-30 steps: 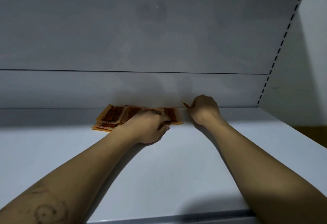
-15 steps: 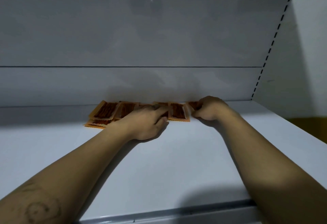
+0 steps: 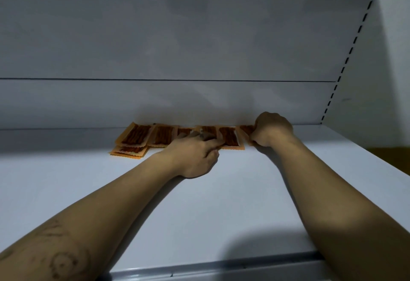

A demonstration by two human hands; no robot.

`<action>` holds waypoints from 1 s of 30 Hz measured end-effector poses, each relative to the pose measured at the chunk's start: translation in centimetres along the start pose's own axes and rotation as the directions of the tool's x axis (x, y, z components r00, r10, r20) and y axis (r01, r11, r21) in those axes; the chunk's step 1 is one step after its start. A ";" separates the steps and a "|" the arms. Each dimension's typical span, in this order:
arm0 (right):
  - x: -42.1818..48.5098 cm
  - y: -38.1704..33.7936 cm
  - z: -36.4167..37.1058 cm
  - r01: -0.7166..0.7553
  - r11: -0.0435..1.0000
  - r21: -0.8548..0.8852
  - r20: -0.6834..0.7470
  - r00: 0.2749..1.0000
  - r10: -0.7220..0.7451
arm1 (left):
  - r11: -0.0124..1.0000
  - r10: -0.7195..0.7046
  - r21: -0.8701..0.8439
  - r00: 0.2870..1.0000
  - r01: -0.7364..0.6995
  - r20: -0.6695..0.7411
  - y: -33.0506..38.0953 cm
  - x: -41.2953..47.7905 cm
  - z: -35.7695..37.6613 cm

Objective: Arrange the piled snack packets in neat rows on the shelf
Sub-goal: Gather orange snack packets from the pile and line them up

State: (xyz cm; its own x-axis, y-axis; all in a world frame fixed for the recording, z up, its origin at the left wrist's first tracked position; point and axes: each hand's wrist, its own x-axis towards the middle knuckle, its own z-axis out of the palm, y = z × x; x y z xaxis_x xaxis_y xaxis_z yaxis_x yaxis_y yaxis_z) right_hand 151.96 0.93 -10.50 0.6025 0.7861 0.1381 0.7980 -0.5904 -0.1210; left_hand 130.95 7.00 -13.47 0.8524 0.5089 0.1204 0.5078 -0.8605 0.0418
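Several orange snack packets with dark red sticks inside lie along the back of the white shelf (image 3: 233, 203). A small stack of packets (image 3: 131, 150) sits at the left end, with a row of packets (image 3: 162, 135) running right to one lying flat (image 3: 229, 137). My left hand (image 3: 195, 154) rests on the packets in the middle, fingers stretched over them. My right hand (image 3: 271, 132) is curled and holds the rightmost packet (image 3: 246, 128) against the back wall; most of that packet is hidden.
The grey back panel (image 3: 199, 103) rises right behind the packets. A slotted upright (image 3: 346, 59) and a side wall stand at the right. The shelf's front edge (image 3: 221, 267) runs below my forearms.
My right hand has brought one more packet down at the right end of the row. My left hand has slid a little forward over the middle packets.
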 end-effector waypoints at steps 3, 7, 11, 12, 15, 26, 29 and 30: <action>0.5 0.3 -0.1 -0.015 1.000 0.021 -0.008 1.000 0.015 | 1.000 -0.011 -0.004 1.000 0.011 -0.013 0.0 -0.1 0.0; 0.8 0.6 -0.1 0.000 0.998 0.056 -0.010 1.000 0.001 | 1.000 -0.024 -0.004 0.999 0.024 -0.031 0.1 -0.1 0.2; 0.2 0.6 -0.5 0.065 0.997 0.029 0.051 0.996 -0.066 | 0.999 -0.044 0.015 0.999 0.044 -0.005 0.5 -0.2 -0.1; 0.0 0.4 -0.5 0.086 0.996 0.021 0.070 0.994 -0.087 | 0.999 -0.047 0.021 0.999 0.047 0.014 0.6 -0.2 -0.1; -0.6 -0.3 -0.6 0.096 0.995 0.030 0.111 0.989 -0.099 | 0.997 -0.062 0.055 0.994 0.057 0.093 0.8 -0.1 -0.4; -3.6 -1.6 -0.6 0.383 0.888 0.253 0.215 0.873 -0.437 | 0.992 -0.123 0.008 0.992 0.122 0.016 -0.1 -0.6 -0.5; -3.6 -1.5 -0.3 0.394 0.890 0.230 0.181 0.881 -0.437 | 0.995 -0.101 -0.016 0.994 0.101 0.040 -0.5 -0.7 -0.8; -3.5 -1.4 -0.3 0.400 0.888 0.227 0.182 0.878 -0.442 | 0.996 -0.088 -0.031 0.995 0.089 0.040 -0.6 -0.7 -0.8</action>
State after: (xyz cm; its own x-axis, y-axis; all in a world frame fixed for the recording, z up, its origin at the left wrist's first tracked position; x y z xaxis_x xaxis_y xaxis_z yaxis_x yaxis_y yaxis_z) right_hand 148.72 -1.03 -10.52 0.1737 0.9848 -0.0042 0.9466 -0.1681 -0.2751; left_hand 129.92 7.11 -12.76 0.8087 0.5832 0.0764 0.5778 -0.8120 0.0828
